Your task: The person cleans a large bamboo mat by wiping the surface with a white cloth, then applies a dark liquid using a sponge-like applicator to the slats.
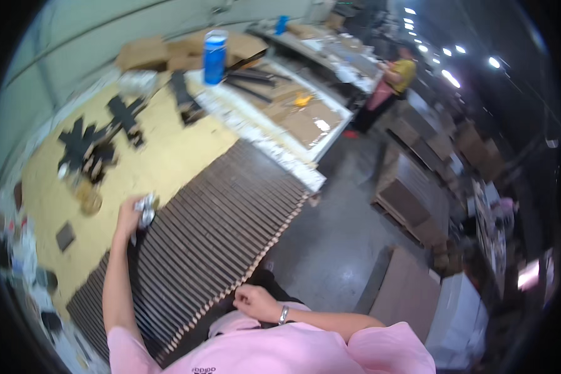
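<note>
Many dark, narrow strips (199, 230) with pale ends lie side by side across the table, forming a wide sheet along its near right edge. My left hand (129, 215) reaches over the sheet's far left side, its fingers closed around a crumpled silvery-white thing (146, 210) whose kind is unclear. By the pale strip ends, close to my body, my right hand (258, 303) is held with curled fingers. Whether anything is inside it is hidden.
On the yellow tabletop (187, 149) lie dark offcuts (81, 146), a roll of tape (90, 202) and a small dark square (65, 237). A blue canister (214, 57) stands at the back. Right, beyond the grey floor, are stacked brown boards (411, 193); a person (396, 78) stands farther off.
</note>
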A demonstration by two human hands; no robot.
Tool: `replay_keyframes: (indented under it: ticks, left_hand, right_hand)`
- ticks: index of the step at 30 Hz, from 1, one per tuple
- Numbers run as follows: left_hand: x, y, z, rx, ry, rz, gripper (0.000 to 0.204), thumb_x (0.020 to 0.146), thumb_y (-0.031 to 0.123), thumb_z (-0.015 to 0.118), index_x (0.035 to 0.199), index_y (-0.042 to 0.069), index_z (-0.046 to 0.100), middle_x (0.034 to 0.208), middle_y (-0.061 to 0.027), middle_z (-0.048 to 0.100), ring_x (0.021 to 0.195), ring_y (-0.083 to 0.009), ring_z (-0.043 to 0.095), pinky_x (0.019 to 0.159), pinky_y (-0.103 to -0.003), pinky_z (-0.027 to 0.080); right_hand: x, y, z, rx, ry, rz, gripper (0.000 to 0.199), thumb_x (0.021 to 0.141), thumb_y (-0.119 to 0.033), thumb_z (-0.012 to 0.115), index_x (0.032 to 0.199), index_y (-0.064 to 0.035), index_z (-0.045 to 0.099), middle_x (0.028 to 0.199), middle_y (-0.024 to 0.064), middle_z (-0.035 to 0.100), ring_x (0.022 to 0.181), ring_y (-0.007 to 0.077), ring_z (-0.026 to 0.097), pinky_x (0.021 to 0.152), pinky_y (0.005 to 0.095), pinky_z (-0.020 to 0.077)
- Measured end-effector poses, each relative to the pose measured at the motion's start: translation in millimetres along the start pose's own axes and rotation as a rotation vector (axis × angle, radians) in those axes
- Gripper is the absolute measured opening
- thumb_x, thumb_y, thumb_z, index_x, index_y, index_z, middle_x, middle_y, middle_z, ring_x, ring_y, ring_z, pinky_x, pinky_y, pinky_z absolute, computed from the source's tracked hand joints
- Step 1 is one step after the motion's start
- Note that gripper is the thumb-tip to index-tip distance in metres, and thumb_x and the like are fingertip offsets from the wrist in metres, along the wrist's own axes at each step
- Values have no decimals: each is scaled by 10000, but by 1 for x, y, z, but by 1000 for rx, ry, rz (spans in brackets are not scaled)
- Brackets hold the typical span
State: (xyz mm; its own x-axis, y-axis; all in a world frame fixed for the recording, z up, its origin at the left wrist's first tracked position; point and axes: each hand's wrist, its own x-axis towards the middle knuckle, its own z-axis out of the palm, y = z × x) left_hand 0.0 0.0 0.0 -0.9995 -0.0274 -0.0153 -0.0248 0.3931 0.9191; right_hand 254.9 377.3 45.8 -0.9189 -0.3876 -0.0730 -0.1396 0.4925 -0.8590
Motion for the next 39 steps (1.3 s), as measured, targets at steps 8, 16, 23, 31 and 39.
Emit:
replay_keyframes:
  ticks: [8, 16, 23, 31, 39]
  left_hand:
    - [-28, 31, 5, -258, 336, 271, 541, 728, -134, 385, 1185, -29, 655, 1179, -145, 641, 1088, -257, 628, 998, -343, 465]
    - [-171, 110, -2, 219, 243, 378, 461, 760, -122, 450, 1155, -5, 656, 1135, -167, 636, 1106, -295, 609, 983, -347, 450]
    - [-260, 97, 11, 540, 224, 178, 426, 791, -24, 573, 1208, 30, 646, 1358, -186, 543, 1266, -367, 499, 1085, -414, 385]
    - [-254, 65, 29, 716, 135, 119, 359, 879, 136, 623, 1229, 73, 666, 1487, -160, 454, 1381, -385, 384, 1154, -455, 312]
    - [-259, 65, 38, 714, 197, 202, 367, 822, 57, 671, 1188, 87, 693, 1433, -138, 511, 1341, -375, 422, 1134, -458, 348]
  right_hand:
    - [-15, -18, -15, -106, -117, 8, 147, 879, -151, 645, 902, -14, 596, 877, 134, 604, 823, 310, 614, 745, 412, 496]
    - [-3, -22, -8, -300, -56, -604, 435, 747, -67, 707, 1160, -12, 580, 1299, 171, 532, 1214, 342, 510, 1037, 420, 439]
    - [-3, -21, 31, -375, -229, -645, 683, 755, -112, 741, 1380, -25, 480, 1543, 172, 340, 1447, 326, 304, 1184, 470, 262]
    - [-11, -15, 57, -404, -219, -617, 750, 721, -130, 769, 1400, -43, 463, 1588, 165, 270, 1484, 320, 241, 1219, 489, 208]
    - [-15, -21, 57, -365, -178, -577, 657, 721, -74, 754, 1342, -83, 540, 1564, 133, 332, 1459, 316, 299, 1199, 489, 260]
